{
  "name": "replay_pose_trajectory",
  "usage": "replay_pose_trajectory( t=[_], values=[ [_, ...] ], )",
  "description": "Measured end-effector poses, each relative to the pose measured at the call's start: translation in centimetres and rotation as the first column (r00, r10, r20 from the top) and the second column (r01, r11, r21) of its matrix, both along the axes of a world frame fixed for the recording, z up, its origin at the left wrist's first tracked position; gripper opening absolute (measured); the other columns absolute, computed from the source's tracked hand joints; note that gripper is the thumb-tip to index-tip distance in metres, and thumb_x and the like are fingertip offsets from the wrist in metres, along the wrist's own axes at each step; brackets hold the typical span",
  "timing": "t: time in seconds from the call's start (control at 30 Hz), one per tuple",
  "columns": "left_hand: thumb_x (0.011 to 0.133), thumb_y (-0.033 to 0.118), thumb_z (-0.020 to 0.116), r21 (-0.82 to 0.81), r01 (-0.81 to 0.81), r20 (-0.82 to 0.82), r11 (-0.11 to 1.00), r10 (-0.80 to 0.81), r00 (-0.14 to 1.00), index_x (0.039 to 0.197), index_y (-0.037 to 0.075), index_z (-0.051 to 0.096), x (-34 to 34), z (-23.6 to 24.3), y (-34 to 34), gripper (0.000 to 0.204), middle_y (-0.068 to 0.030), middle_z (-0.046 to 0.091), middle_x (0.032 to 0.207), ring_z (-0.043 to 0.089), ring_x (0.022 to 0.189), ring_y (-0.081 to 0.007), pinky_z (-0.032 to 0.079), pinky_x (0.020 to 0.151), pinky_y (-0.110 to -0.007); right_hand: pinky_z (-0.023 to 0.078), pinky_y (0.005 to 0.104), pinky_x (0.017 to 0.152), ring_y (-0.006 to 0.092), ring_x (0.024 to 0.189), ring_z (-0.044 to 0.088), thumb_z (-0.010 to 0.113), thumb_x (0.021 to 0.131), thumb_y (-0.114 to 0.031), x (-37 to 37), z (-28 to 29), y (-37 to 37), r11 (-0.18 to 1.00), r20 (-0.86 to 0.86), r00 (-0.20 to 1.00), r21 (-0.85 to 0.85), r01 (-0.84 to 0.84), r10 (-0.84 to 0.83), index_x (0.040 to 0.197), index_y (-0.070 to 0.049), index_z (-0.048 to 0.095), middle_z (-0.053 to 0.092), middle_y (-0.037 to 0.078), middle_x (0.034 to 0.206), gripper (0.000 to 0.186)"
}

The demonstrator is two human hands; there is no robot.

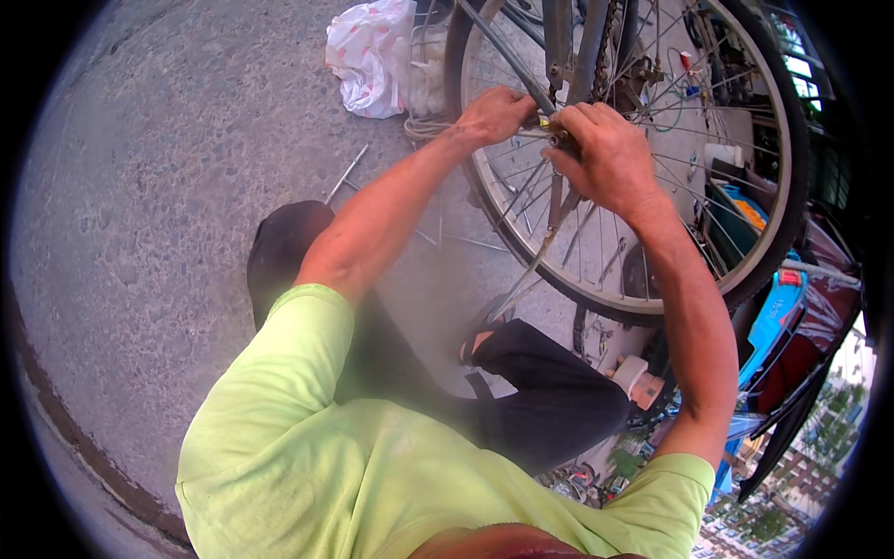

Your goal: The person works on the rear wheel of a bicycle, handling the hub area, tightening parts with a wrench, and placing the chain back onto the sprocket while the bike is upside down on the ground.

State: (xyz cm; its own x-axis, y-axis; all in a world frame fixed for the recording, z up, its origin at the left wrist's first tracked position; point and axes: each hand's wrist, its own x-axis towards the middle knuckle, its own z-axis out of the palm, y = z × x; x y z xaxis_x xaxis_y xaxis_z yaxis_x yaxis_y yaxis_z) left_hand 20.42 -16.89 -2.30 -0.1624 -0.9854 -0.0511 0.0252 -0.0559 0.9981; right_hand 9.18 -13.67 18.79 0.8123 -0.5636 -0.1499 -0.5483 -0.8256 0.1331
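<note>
A bicycle wheel with a dark tyre [794,140] and thin spokes stands before me, joined to grey frame tubes [558,37]. Both my hands meet beside its hub. My left hand [496,115] is closed, its fingertips at the axle area next to a small yellow piece [544,122]; what it grips is hidden. From the right, my right hand [607,156] curls its fingers and thumb around a small metal part at the axle end, mostly covered by the fingers. Below them a slim metal bar [533,265] slants down toward the ground.
On the concrete ground [177,158], a white plastic bag [369,61] lies left of the wheel, near a light cord [424,128]. A thin metal rod [347,173] is by my knee. Blue items [775,321] and clutter crowd the right side. My bent legs are below the wheel.
</note>
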Motion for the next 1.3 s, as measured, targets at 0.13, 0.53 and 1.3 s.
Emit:
replay_pose_trajectory(
  t=[0.13, 0.53, 1.3],
  values=[
    [0.096, 0.046, 0.048, -0.015, 0.000, -0.007, 1.000, 0.000, 1.000, 0.112, -0.003, 0.069, -0.5, -0.9, -0.6, 0.056, -0.0217, 0.073, 0.105, 0.067, 0.103, -0.0313, 0.048, 0.092, -0.040, 0.055, 0.0402, 0.079, 0.0264, 0.092, 0.063, 0.077, 0.079, -0.017, -0.5, 0.4, -0.3, 0.997, -0.041, 0.997, 0.020, -0.069, 0.070, 0.101, -0.011, 0.067, 0.065, 0.004, 0.092, 0.025],
    [0.093, 0.055, 0.046, -0.033, -0.063, -0.044, 0.997, 0.061, 0.997, 0.102, 0.000, 0.072, -0.9, -1.0, -0.4, 0.062, -0.0265, 0.070, 0.100, 0.065, 0.101, -0.0423, 0.049, 0.090, -0.045, 0.055, 0.0406, 0.077, 0.0272, 0.091, 0.064, 0.077, 0.080, -0.022, -0.2, -0.1, 0.0, 0.998, -0.086, 0.995, -0.045, 0.047, -0.051, 0.102, -0.012, 0.066, 0.066, 0.004, 0.092, 0.027],
    [0.097, 0.043, 0.043, 0.015, 0.039, 0.018, 0.999, -0.040, 0.999, 0.108, -0.003, 0.069, 0.5, 1.5, 0.7, 0.054, -0.0260, 0.070, 0.105, 0.067, 0.103, -0.0360, 0.048, 0.093, -0.042, 0.053, 0.0420, 0.075, 0.0300, 0.089, 0.063, 0.076, 0.079, -0.017, -0.4, -0.1, -0.2, 1.000, -0.012, 1.000, 0.001, 0.011, -0.011, 0.092, -0.009, 0.062, 0.064, 0.006, 0.088, 0.021]
  ],
)
